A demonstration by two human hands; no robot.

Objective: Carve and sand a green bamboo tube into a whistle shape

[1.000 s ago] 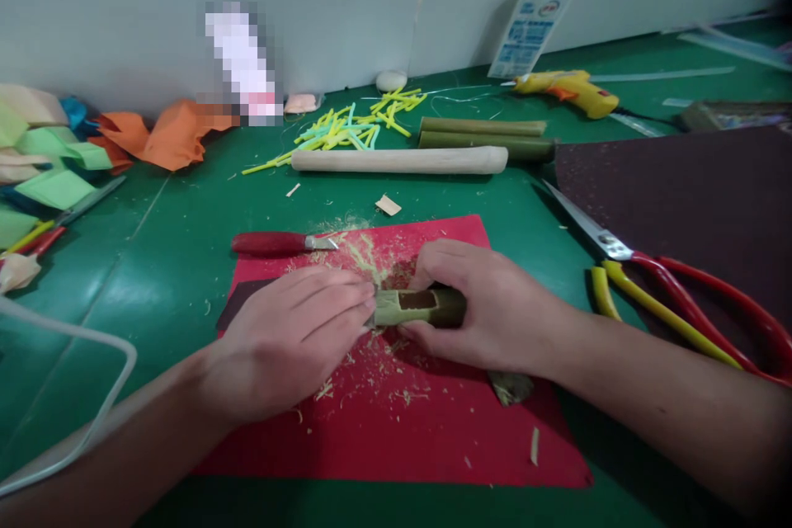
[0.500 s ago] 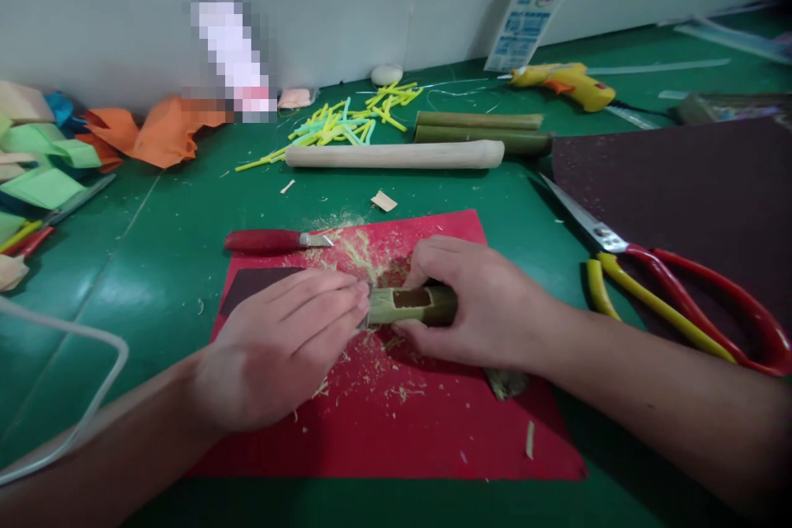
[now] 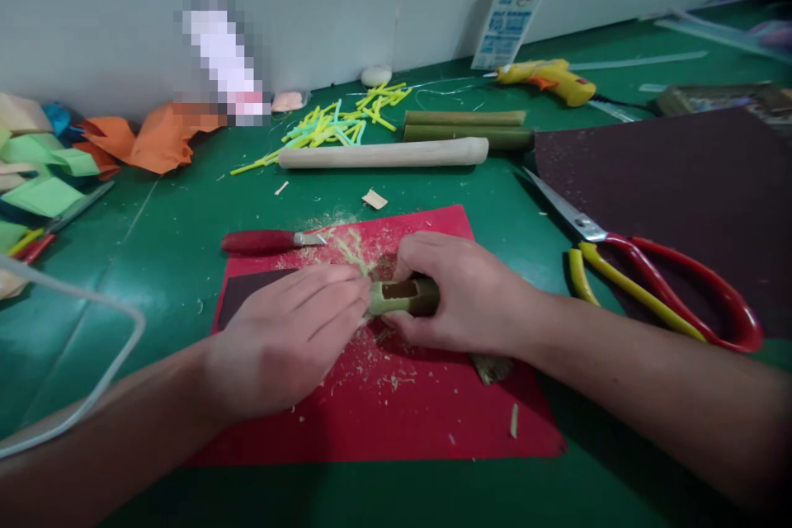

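right hand (image 3: 461,293) curls closed round a bamboo tube (image 3: 397,308), rectangular opening uppermost, thumb toward six. left hand (image 3: 290,330) bends over the tube's nine o'clock end, fingers together; can't tell what its palm grips. tube sits over red sheet (image 3: 433,421), shavings (image 3: 394,382) about. red-handled knife (image 3: 260,242) at ten, pale stick (image 3: 384,154) at twelve.

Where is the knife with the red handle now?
In the head view, the red-handled knife lies left of centre, at the far-left corner of the red sheet, just beyond the left hand, its blade pointing right.
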